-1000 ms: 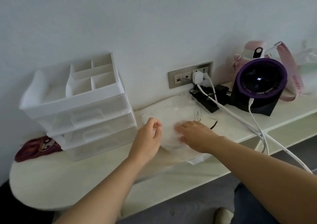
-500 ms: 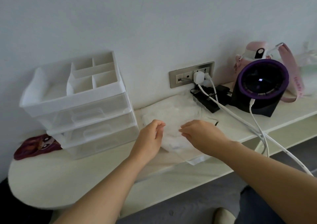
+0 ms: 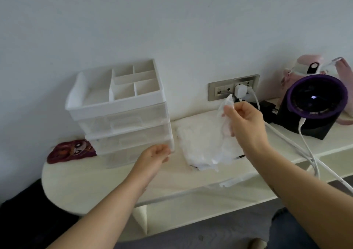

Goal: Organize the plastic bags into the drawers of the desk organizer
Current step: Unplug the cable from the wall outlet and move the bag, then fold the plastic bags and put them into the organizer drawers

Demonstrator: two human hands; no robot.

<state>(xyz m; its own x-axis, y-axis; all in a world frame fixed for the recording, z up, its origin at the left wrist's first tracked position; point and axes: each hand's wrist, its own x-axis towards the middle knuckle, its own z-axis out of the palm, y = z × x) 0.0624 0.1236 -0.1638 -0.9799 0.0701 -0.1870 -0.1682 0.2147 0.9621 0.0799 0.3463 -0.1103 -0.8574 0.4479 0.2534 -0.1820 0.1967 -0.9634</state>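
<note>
The person stands at a pale desk (image 3: 91, 183) against the wall. Their right hand (image 3: 246, 126) is raised above the desk and pinches a thin clear plastic bag (image 3: 225, 122) between thumb and fingertips. The top of the bag pokes up above the fingers and the rest hangs down in front of the palm. Beneath it, a crumpled pile of bags (image 3: 200, 145) lies flat on the desk, just to the right of the organizer (image 3: 122, 103).

The left hand (image 3: 154, 155) reaches toward the lower right front corner of the organizer with its fingers loosely curled. From here I cannot tell whether it has hold of a drawer or only hovers beside the corner.

The organizer is white, with an open divided tray on top and 3 clear drawers below, all of which look pushed in. A dark red cloth (image 3: 72, 151) with a cartoon face sits at its left foot.

To the right, a white plug (image 3: 240, 91) sits in the wall socket (image 3: 227, 90), and white cables (image 3: 309, 153) trail across the desk and over its edge. A black and purple round device (image 3: 313, 105) stands there with a pink bottle (image 3: 309, 63) behind it.
</note>
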